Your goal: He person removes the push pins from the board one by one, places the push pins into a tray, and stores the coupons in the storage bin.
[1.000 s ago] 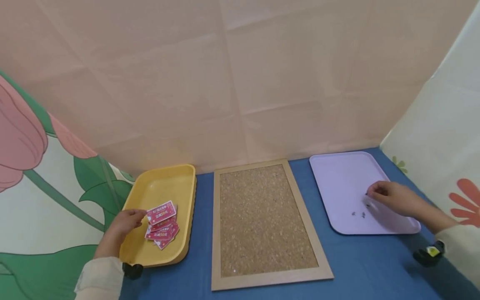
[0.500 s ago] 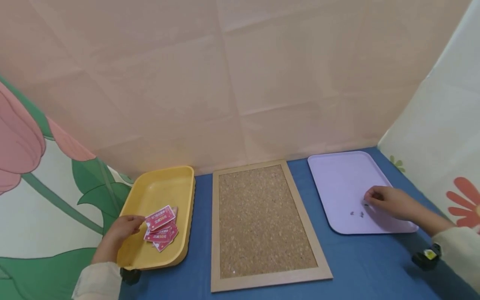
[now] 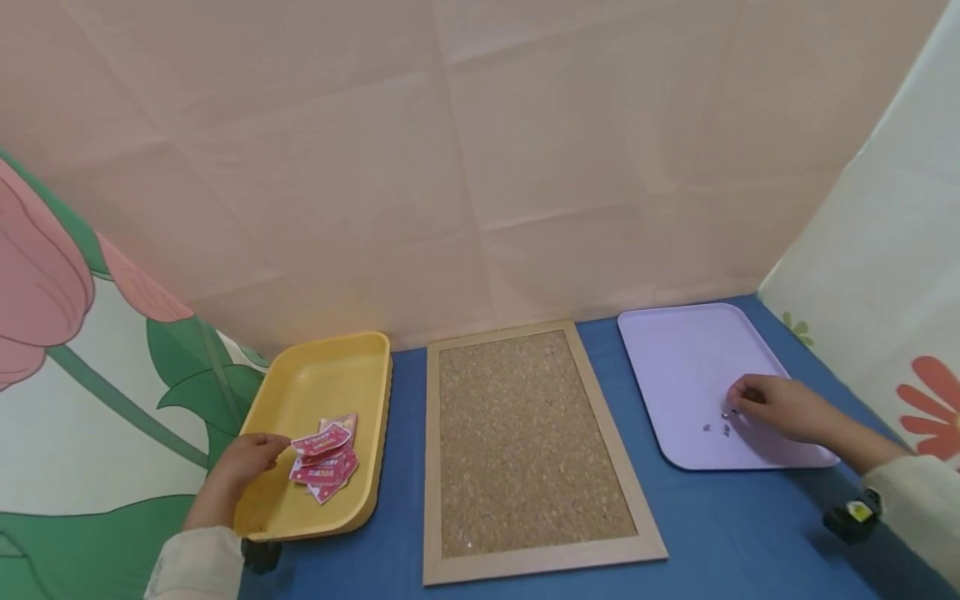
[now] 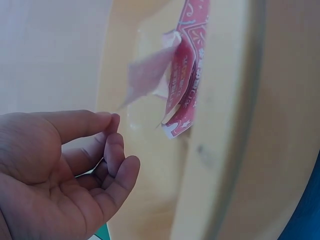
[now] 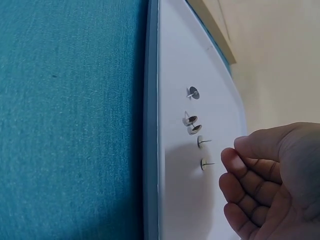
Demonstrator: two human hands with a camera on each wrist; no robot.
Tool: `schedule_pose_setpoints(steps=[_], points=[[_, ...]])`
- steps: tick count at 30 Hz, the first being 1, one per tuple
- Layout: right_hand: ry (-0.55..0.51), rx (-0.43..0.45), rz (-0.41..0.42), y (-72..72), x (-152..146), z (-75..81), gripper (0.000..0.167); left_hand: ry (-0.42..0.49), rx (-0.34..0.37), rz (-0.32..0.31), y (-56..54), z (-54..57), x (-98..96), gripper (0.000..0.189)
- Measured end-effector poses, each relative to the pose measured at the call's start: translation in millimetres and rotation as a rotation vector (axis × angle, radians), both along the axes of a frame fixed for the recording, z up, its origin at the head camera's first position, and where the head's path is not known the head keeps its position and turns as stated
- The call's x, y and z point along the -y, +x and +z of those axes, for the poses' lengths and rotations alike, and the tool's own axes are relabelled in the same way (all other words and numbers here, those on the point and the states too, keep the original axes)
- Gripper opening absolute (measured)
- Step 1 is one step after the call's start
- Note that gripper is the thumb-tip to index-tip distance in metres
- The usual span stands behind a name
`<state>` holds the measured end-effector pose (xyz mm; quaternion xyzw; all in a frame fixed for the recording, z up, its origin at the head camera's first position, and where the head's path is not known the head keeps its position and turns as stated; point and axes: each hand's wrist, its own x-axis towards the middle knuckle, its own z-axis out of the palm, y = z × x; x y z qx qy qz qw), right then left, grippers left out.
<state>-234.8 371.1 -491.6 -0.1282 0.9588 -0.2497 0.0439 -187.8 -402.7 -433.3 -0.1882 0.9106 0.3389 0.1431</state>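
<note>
In the head view my left hand (image 3: 251,458) reaches over the yellow tray (image 3: 258,383), its thumb and index fingertips together at the corner of the top pink coupon (image 3: 330,437). That coupon is raised and bent above a loose pile of coupons (image 4: 189,75); it looks blurred in the left wrist view. Over the lilac tray (image 3: 690,342) hovers my right hand (image 3: 783,408), fingers loosely curled and thumb near the index finger. Several thumbtacks (image 5: 194,93) lie on that tray, some with pins pointing up. The nearest thumbtack (image 5: 204,164) is close to my fingertips but apart; nothing shows between them.
A wood-framed cork board (image 3: 536,442) lies between the two trays on the blue tablecloth (image 3: 697,533). A small pale speck (image 3: 469,545) is near its lower left corner. A beige cloth (image 3: 465,167) hangs behind, with printed flower panels at both sides.
The top coupon has gone from nearly flat to bent, with my left fingertips still at its corner. My right hand has moved slightly down and left over the thumbtacks.
</note>
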Motion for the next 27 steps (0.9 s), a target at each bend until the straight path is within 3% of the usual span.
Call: schedule_pose_setpoints(steps=[13, 20, 27], points=[[0.005, -0.001, -0.003, -1.8, -2, 4.8, 0.012, -0.1, -0.042, -0.056, -2.7, 12.1, -6.9, 0.05], [0.0, -0.03, 0.006, -4.4, 1, 12.3, 0.014, -0.197, -0.154, -0.103, -4.9, 25.6, -28.3, 0.05], [-0.014, -0.068, 0.001, -5.1, 11, 22.8, 0.018, -0.214, -0.304, -0.15, -8.3, 41.0, -67.9, 0.043]])
